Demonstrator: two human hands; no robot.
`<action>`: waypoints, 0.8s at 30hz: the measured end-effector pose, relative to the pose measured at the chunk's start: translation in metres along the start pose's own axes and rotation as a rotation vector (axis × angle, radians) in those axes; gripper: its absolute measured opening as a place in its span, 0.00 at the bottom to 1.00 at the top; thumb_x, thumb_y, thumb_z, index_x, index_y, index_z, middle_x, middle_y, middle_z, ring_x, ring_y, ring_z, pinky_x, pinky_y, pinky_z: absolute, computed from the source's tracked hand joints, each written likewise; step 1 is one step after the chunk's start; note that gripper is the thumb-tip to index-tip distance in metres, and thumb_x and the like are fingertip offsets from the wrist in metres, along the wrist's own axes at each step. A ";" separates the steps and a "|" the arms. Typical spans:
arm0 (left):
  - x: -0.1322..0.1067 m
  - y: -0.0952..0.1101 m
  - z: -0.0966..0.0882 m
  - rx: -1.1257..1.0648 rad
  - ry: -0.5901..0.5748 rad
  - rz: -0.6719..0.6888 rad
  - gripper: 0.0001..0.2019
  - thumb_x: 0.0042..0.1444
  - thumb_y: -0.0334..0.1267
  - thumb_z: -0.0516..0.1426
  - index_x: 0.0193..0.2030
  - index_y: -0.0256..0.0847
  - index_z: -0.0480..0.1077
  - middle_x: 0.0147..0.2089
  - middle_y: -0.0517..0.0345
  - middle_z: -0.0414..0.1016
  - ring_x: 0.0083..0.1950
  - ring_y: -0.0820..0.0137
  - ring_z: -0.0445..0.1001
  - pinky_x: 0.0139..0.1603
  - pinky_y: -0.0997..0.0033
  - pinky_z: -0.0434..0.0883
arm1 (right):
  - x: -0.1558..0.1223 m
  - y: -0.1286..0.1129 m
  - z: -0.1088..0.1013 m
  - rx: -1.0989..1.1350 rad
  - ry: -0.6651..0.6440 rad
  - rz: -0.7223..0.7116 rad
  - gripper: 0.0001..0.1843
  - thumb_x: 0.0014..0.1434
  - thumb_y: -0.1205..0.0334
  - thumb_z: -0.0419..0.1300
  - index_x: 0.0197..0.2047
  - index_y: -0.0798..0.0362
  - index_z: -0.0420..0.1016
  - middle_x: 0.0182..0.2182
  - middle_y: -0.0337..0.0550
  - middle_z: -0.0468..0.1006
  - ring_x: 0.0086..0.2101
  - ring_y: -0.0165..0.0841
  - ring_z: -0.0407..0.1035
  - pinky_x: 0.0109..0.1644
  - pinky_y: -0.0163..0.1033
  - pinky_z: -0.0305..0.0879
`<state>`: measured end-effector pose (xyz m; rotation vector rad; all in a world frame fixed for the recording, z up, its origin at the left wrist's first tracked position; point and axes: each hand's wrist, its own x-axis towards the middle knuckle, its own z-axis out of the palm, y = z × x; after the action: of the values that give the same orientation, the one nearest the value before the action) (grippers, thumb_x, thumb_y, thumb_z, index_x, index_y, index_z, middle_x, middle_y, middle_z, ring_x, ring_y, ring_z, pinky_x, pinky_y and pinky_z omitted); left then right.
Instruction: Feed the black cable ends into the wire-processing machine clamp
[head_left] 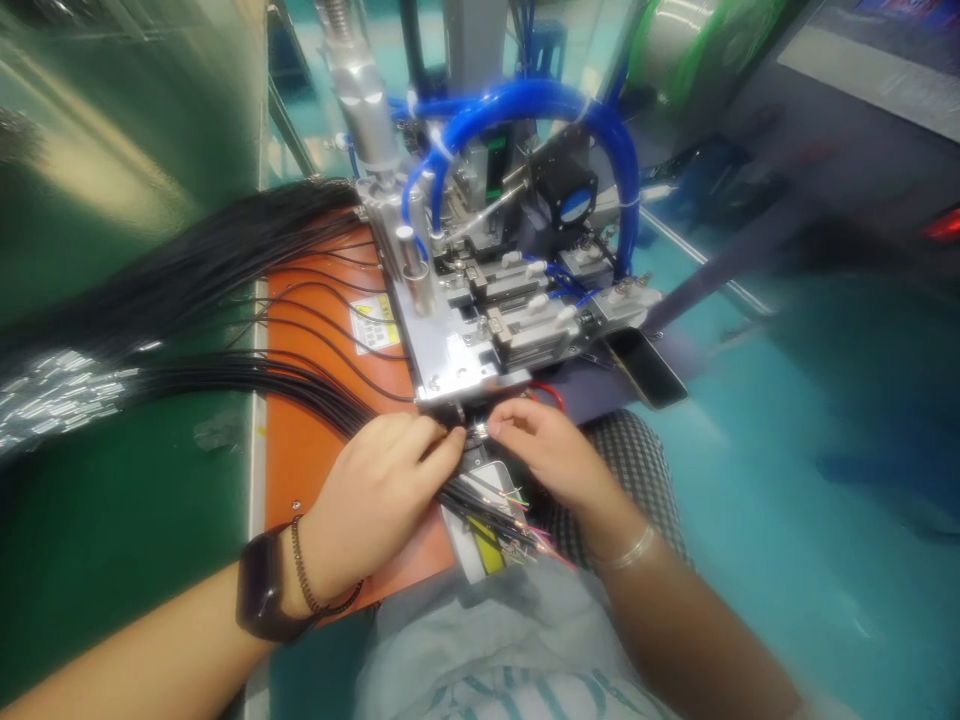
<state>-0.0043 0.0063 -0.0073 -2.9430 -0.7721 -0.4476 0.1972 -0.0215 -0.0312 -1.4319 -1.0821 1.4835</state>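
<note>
Left hand (401, 460) curled over a bundle of thin black-sheathed cables (300, 385), multicoloured wire ends (525, 535) at its four o'clock; right hand (551, 450) bent-fingered; grip indeterminable in both. Fingertips beside the silver metal machine plate (442, 372) could be pinched should its mechanism actuate. Black-screened phone (646, 368), right hand's two o'clock, and thick blue tubing (555, 100), twelve, may crowd access.

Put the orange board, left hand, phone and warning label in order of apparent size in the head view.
1. Orange board
2. Left hand
3. Phone and warning label: too alike to rank
</note>
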 end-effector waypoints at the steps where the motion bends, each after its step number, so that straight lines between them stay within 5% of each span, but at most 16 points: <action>1: 0.000 0.000 0.000 0.002 -0.003 0.000 0.16 0.57 0.24 0.49 0.51 0.35 0.67 0.41 0.48 0.71 0.40 0.63 0.67 0.37 0.63 0.66 | 0.000 0.000 0.000 -0.013 0.001 -0.002 0.07 0.56 0.60 0.59 0.30 0.55 0.70 0.27 0.35 0.68 0.29 0.27 0.63 0.34 0.34 0.59; 19: 0.002 0.005 0.000 0.046 -0.114 -0.029 0.20 0.60 0.28 0.50 0.59 0.42 0.62 0.38 0.52 0.64 0.36 0.66 0.61 0.34 0.65 0.61 | 0.005 0.013 -0.004 0.095 -0.044 0.046 0.08 0.55 0.59 0.57 0.28 0.53 0.66 0.21 0.31 0.59 0.21 0.24 0.54 0.25 0.31 0.49; 24: 0.001 0.004 0.001 0.028 -0.103 -0.028 0.20 0.60 0.28 0.49 0.59 0.42 0.62 0.38 0.53 0.64 0.36 0.66 0.59 0.34 0.65 0.61 | 0.005 0.012 -0.008 0.065 0.000 0.014 0.08 0.55 0.57 0.58 0.31 0.53 0.68 0.23 0.32 0.63 0.22 0.24 0.56 0.25 0.32 0.51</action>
<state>-0.0013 0.0030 -0.0078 -2.9526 -0.8245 -0.2863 0.2055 -0.0203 -0.0444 -1.3975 -1.0160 1.5148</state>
